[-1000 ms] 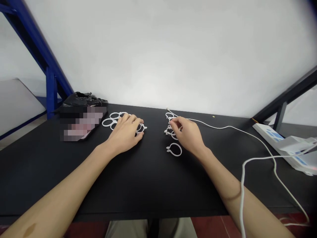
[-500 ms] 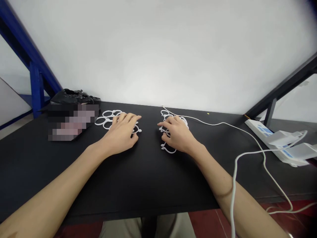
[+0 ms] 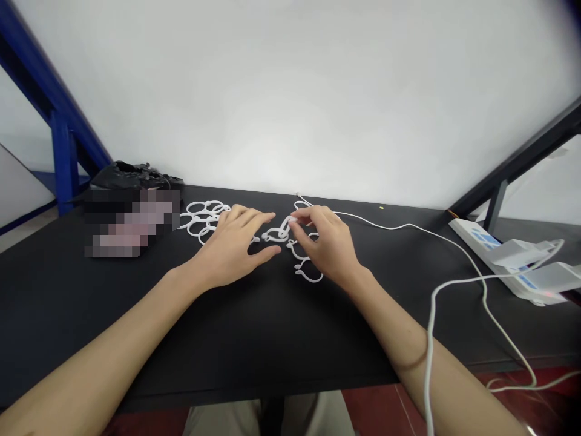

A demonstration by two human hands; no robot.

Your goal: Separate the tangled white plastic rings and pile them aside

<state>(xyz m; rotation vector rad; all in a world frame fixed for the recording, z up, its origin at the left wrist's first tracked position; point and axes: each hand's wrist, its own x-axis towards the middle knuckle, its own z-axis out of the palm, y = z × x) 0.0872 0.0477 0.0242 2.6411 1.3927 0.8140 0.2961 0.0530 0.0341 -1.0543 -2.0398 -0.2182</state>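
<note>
My right hand point(image 3: 329, 242) pinches a white plastic curtain ring point(image 3: 285, 226) between thumb and fingertips, tilted up on edge. Under it another white ring point(image 3: 275, 238) shows; whether the two are linked I cannot tell. My left hand point(image 3: 238, 245) is open beside them, thumb and fingers apart around the near side of the rings. Several more white rings point(image 3: 196, 227) lie flat to the left, partly covered by my left hand. On the right, a few rings point(image 3: 313, 278) with small knobbed ends lie beneath and in front of my right hand.
A black plastic bag point(image 3: 129, 175) and a blurred-out item point(image 3: 136, 227) sit at the left. A white power strip point(image 3: 481, 242) with plugs lies at the right. A white cable point(image 3: 399, 226) crosses the black table point(image 3: 254, 339) and hangs over my right forearm.
My right hand has moved left and now holds a ring up between the hands. My left hand has shifted slightly right, its thumb spread wider.
</note>
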